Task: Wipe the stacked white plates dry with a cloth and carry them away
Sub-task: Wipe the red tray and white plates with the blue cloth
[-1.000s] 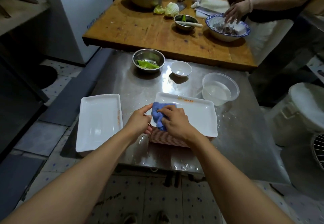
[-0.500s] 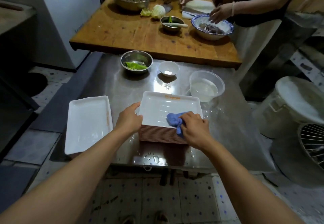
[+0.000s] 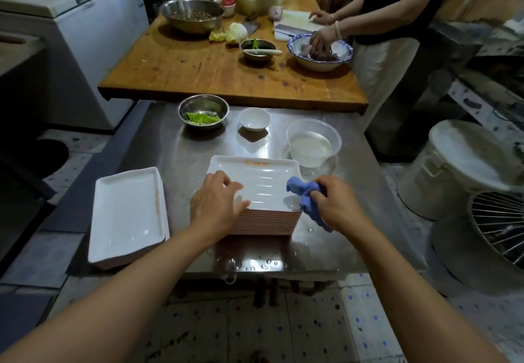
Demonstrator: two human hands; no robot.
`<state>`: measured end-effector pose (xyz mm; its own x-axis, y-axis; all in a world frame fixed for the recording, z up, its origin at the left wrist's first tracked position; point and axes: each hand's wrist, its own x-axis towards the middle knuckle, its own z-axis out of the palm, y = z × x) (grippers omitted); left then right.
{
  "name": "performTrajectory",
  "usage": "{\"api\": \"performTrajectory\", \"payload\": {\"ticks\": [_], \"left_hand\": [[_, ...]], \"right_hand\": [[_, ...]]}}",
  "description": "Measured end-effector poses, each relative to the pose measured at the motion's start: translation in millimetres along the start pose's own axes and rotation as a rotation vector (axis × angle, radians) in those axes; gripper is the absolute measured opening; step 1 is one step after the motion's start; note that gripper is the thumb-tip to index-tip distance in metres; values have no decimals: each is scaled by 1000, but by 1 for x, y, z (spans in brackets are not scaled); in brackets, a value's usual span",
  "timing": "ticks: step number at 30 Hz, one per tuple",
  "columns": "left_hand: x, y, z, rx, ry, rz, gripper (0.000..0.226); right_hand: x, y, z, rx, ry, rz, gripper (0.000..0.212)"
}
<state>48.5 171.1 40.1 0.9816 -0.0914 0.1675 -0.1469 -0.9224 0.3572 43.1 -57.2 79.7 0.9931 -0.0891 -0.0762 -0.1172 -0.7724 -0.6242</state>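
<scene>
Cloth (image 3: 307, 198) bunched in right hand's (image 3: 337, 206) grip at plate stack's (image 3: 263, 192) right edge, left hand (image 3: 217, 203) flat on top plate.

Single head-worn wide-angle view, looking forward and steeply down from above the near edge of the wet stainless-steel table (image 3: 181, 161), forearms entering from the bottom, long wooden worktop (image 3: 181, 70) beyond, speckled tiled floor (image 3: 312, 331) directly below.

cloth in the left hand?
No, the right hand grips the blue cloth; the left hand rests on the plate stack.
</scene>
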Motion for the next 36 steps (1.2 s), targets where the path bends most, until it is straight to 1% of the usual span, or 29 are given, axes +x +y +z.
{"api": "performTrajectory", "payload": {"ticks": [2, 5, 6, 9, 13, 16, 20, 22, 24, 28, 30, 33, 36], "left_hand": [[-2, 10, 4, 88, -54, 132, 34], [-5, 20, 6, 181, -10, 287, 11], [-6, 22, 6, 186, 6, 309, 10], [-6, 25, 4, 175, 56, 331, 15], [-8, 26, -7, 92, 51, 357, 21], [-7, 27, -15, 20, 92, 328, 17], [5, 33, -33, 78, 194, 335, 14], [10, 35, -47, 39, 233, 273, 14], [14, 33, -63, -99, 271, 167, 13], [9, 22, -101, -513, 309, -13, 6], [1, 14, -118, -682, 259, -125, 5], [-14, 6, -133, -958, 169, -271, 7], [-24, -1, -141, -1064, 175, -309, 7]], "right_hand": [[-1, 5, 0, 83, 37, 7, 17], [-3, 14, 2, 208, 74, 48, 14], [-3, 16, 2, 235, 91, 60, 15], [-5, 23, 1, 269, 169, 81, 14], [-5, 27, -4, 313, 240, 113, 11], [-5, 24, -6, 376, 236, 122, 11], [-8, 11, -10, 496, 263, 98, 12], [-10, 0, -13, 519, 294, 61, 14], [-13, -15, -18, 536, 331, -2, 17], [-18, -60, -29, 607, 422, -189, 22], [-20, -87, -31, 638, 434, -288, 20], [-22, -126, -29, 623, 421, -459, 10], [-20, -160, -18, 514, 358, -592, 20]]}}
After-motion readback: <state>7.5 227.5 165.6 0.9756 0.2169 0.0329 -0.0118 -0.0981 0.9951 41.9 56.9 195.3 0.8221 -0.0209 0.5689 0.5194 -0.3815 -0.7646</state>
